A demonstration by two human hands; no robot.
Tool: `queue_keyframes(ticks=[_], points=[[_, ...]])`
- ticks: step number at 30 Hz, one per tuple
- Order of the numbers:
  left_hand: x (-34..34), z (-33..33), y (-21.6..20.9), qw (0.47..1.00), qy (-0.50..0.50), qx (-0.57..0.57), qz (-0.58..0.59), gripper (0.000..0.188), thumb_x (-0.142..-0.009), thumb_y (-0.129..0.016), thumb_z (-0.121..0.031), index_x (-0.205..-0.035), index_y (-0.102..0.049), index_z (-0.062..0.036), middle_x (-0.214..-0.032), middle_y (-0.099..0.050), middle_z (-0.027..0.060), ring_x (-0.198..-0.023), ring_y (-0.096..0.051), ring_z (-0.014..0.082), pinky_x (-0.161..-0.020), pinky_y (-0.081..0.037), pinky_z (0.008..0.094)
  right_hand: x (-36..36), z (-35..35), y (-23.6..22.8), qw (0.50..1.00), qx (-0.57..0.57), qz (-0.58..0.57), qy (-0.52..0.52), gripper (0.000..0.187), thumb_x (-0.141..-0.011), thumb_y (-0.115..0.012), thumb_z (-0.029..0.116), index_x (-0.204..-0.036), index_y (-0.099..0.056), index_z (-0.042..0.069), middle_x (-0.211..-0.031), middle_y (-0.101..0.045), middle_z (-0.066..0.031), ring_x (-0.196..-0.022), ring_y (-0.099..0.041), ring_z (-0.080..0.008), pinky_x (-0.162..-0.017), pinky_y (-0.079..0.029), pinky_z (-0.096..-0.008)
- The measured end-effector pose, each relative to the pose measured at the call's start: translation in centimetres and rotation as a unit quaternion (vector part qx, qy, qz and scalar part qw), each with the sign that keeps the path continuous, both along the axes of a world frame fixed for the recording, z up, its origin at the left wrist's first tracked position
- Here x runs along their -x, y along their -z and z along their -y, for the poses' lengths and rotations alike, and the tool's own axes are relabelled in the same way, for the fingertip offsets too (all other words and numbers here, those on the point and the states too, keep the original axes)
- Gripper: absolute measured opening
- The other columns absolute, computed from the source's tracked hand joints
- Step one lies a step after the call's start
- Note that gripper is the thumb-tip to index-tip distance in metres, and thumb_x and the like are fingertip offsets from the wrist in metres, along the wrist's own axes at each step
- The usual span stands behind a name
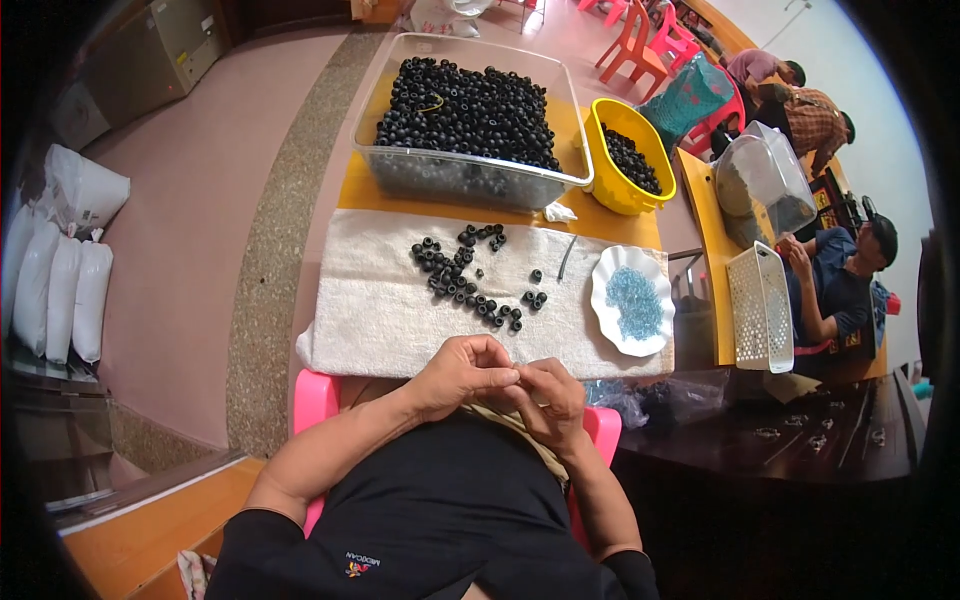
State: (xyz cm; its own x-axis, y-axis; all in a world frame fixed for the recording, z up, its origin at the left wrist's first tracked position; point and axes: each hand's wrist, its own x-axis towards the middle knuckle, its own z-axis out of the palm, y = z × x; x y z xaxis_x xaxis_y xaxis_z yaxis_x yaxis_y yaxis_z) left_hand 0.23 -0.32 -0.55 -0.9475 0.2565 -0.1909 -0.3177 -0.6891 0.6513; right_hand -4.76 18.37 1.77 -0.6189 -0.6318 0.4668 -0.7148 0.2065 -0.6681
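My left hand (pixel 463 380) and my right hand (pixel 550 402) meet at the fingertips over the near edge of a white towel (pixel 380 320). Both are closed in a pinch; whatever lies between the fingers is too small or hidden to make out. Beyond them, several small black round parts with holes (pixel 462 285) lie loose in a curved heap, with a smaller group (pixel 537 298) to its right. A thin dark stick (pixel 567 258) rests farther back. To the right, a white scalloped plate (pixel 603 300) holds many tiny clear bluish pieces (pixel 638 303).
Behind the towel stands a large clear bin (pixel 460 180) full of black parts, beside a yellow tub (pixel 655 196) with more. A crumpled white tissue (pixel 560 212) lies between. At right, a co-worker (pixel 850 270) sits by a white basket (pixel 762 310). White sacks (pixel 62 290) stand left.
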Motion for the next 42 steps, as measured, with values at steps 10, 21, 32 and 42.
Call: queue_keyframes(ticks=[10, 21, 32, 42], points=[[0.2, 0.4, -0.6, 0.999, -0.050, -0.009, 0.006, 0.013, -0.091, -0.067, -0.005, -0.103, -0.062, -0.0031, -0.093, -0.067, 0.0052, -0.084, -0.067, 0.0135, -0.076, -0.055, 0.0259, 1.1, 1.1, 1.3, 1.000, 0.017, -0.016, 0.014, 0.033, -0.080, -0.077, 0.009, -0.110, -0.061, 0.007, -0.089, -0.062, -0.0124, -0.072, -0.062, -0.0272, -0.062, -0.050, -0.0341], [0.4, 0.5, -0.9, 0.988, -0.143, 0.017, 0.062, 0.010, -0.091, -0.068, -0.007, -0.098, -0.062, -0.0034, -0.090, -0.067, 0.0046, -0.080, -0.067, 0.0114, -0.073, -0.058, 0.0245, 7.3, 3.8, -1.8, 0.999, -0.032, 0.035, 0.023, 0.012, -0.080, -0.071, -0.002, -0.091, -0.067, -0.001, -0.084, -0.067, -0.0128, -0.073, -0.066, -0.0221, -0.066, -0.051, -0.0298], [0.5, 0.3, -0.7, 0.985, -0.154, 0.012, 0.074, 0.011, -0.089, -0.070, -0.005, -0.097, -0.062, -0.0032, -0.089, -0.066, 0.0044, -0.079, -0.066, 0.0111, -0.074, -0.058, 0.0249, 11.2, 10.6, -1.0, 0.951, -0.297, -0.080, 0.008, 0.015, -0.086, -0.060, 0.018, -0.090, -0.072, 0.009, -0.093, -0.066, -0.0103, -0.092, -0.065, -0.0308, -0.077, -0.053, -0.0417], [0.5, 0.5, -0.8, 0.985, -0.157, 0.014, 0.076, 0.012, -0.089, -0.070, -0.005, -0.096, -0.062, -0.0040, -0.087, -0.066, 0.0043, -0.078, -0.066, 0.0106, -0.073, -0.058, 0.0249, 11.6, 9.7, -0.2, 0.950, -0.255, -0.163, -0.072, 0.010, -0.081, -0.060, 0.011, -0.083, -0.068, 0.005, -0.084, -0.062, -0.0121, -0.085, -0.061, -0.0314, -0.075, -0.051, -0.0412]])
